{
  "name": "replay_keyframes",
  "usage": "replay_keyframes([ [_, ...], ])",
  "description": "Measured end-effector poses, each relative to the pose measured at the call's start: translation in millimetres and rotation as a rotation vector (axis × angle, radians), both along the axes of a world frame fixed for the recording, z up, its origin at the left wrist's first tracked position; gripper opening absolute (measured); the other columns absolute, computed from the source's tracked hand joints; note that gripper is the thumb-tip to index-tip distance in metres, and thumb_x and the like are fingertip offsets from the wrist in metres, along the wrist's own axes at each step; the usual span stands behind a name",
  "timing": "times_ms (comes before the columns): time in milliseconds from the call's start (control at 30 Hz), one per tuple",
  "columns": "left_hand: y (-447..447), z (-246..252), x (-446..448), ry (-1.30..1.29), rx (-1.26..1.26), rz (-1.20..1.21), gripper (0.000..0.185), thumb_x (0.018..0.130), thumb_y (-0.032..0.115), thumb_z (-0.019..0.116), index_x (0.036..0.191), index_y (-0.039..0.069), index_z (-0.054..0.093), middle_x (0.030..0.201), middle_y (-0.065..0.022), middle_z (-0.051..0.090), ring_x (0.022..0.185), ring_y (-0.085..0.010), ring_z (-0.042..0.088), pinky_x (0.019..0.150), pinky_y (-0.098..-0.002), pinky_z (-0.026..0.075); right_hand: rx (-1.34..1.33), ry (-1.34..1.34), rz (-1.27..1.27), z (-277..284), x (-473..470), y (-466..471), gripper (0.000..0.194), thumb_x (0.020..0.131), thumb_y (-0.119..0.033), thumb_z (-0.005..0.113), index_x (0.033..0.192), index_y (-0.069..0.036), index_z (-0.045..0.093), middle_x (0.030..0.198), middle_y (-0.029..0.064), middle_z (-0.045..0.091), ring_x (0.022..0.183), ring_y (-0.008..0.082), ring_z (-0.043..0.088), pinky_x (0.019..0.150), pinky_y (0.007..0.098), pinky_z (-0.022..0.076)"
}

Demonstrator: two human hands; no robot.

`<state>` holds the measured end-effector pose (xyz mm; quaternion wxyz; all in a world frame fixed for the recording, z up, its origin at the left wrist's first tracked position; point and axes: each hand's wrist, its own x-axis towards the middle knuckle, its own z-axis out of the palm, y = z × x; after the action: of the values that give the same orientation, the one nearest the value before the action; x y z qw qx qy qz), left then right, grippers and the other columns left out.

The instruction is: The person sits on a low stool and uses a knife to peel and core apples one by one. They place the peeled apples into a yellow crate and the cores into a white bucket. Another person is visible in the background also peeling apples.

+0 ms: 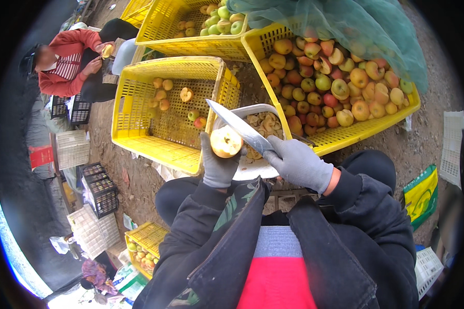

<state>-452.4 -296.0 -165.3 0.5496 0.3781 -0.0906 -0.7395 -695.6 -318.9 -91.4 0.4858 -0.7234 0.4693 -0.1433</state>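
Note:
Gloved in grey, my left hand (219,166) grips a cut apple (226,141), its pale flesh facing up and a darker core at the middle. My right hand (299,162), in a matching glove, holds a large knife (239,125). The blade points up and left, its flat side over or against the apple's upper right; exact contact is unclear. Beneath the knife sits a white container (251,173) with brownish apple scraps (265,125) in it. Left of my hands stands a yellow plastic crate (166,154) holding several apples, one of them cut (186,94).
A yellow crate (355,140) full of apples (330,100) is at the right, partly under green netting (371,31). Another crate (193,48) with green apples stands behind. A seated person (67,61) at left holds a piece of fruit. Black crates (99,189) line the left.

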Motion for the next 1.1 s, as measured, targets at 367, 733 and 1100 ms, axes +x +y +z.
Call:
replay_keyframes([
  [367,-2.9,9.0,-5.2,-0.112,-0.167,-0.047,0.085,0.094,0.073,0.056,0.148,0.008,0.045,0.136,-0.0084,0.058,0.122,-0.0241,0.055,0.096,-0.0419,0.048,-0.024,0.009,-0.017,-5.9,5.7,1.6,0.022,0.102,-0.025,0.057,0.107,-0.004,0.056,0.079,0.0224,0.067,0.078,0.0447,0.066,0.068,0.0533,0.05],
  [733,-2.8,2.4,-0.5,-0.14,-0.167,-0.019,0.075,0.099,0.061,0.059,0.149,0.008,0.045,0.142,-0.0143,0.056,0.128,-0.0306,0.055,0.104,-0.0477,0.049,0.107,0.116,-0.025,-9.1,5.1,-6.2,0.028,0.103,-0.027,0.052,0.108,0.0,0.058,0.088,0.0266,0.07,0.088,0.0462,0.068,0.079,0.0551,0.0525],
  [1100,-5.5,31.0,-6.0,-0.439,-0.357,0.05,0.085,0.081,0.02,0.084,0.151,0.012,0.037,0.151,-0.0149,0.047,0.135,-0.0294,0.051,0.114,-0.0433,0.044,0.072,-0.053,-0.087,-10.0,-3.4,-8.5,0.026,0.102,-0.026,0.054,0.105,-0.001,0.06,0.088,0.0259,0.07,0.088,0.0464,0.067,0.076,0.0534,0.052],
])
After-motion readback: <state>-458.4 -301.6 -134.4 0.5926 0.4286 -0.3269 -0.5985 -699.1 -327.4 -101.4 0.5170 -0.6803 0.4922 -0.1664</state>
